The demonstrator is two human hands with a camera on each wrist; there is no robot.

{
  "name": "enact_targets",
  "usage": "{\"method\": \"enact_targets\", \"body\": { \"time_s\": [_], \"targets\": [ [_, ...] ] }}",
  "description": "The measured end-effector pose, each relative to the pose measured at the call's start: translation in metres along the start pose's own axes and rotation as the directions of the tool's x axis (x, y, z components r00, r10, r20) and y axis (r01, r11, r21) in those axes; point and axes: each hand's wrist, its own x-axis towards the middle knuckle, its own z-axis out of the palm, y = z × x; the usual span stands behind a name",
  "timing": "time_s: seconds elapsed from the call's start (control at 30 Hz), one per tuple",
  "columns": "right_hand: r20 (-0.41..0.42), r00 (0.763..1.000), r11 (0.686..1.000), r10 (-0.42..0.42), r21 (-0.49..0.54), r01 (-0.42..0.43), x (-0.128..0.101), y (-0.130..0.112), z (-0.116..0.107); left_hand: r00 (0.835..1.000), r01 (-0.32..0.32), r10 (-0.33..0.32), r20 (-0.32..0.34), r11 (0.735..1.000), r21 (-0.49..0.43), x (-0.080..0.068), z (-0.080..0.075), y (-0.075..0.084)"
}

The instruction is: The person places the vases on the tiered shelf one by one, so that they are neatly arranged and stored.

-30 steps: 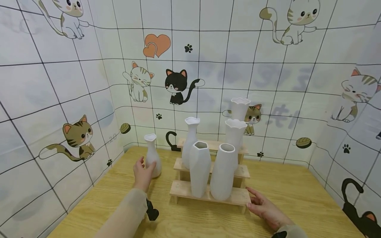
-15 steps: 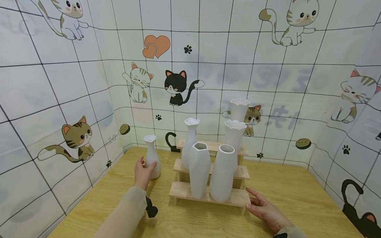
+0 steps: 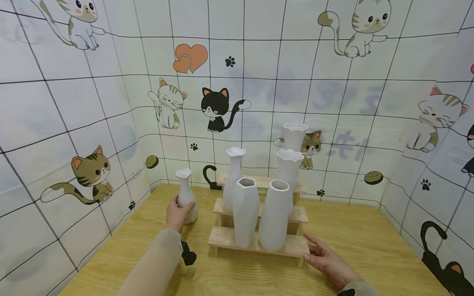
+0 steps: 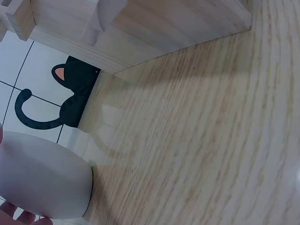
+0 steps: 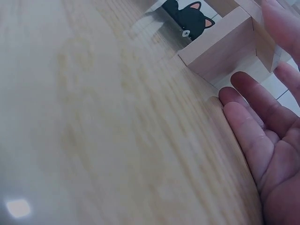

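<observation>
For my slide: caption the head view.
Left hand grips a white vase beside the stepped wooden rack.

Light wood-grain worktop, walled by cat-print tiles on the left, far & right sides. Near centre stands a 3-step wooden rack, feet on the worktop. Left of it, directly on the worktop, a small white vase w/ flared lip. Right hand lies flat on the worktop, fingers just beside the rack's near right corner.
</observation>
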Motion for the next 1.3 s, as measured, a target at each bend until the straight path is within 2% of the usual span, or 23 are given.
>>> {"method": "enact_targets", "body": {
  "time_s": [0.47, 0.83, 1.3],
  "targets": [
    [0.025, 1.000, 0.998, 0.004, 0.058, -0.006, 0.0012, 0.0006, -0.0002, 0.995, 0.097, -0.097, 0.011, 0.994, -0.052, 0.0040, 0.0051, -0.0058],
    [0.012, 1.000, 0.999, 0.002, 0.050, -0.002, 0.0007, -0.0001, 0.0005, 0.987, 0.159, -0.158, 0.027, 0.983, -0.089, 0.0048, 0.0055, -0.0025],
    [0.013, 1.000, 0.999, 0.000, 0.043, 0.000, 0.0010, 0.0024, -0.0009, 0.987, 0.159, -0.159, 0.000, 0.987, -0.017, 0.0039, 0.0031, -0.0021]
  ]
}}
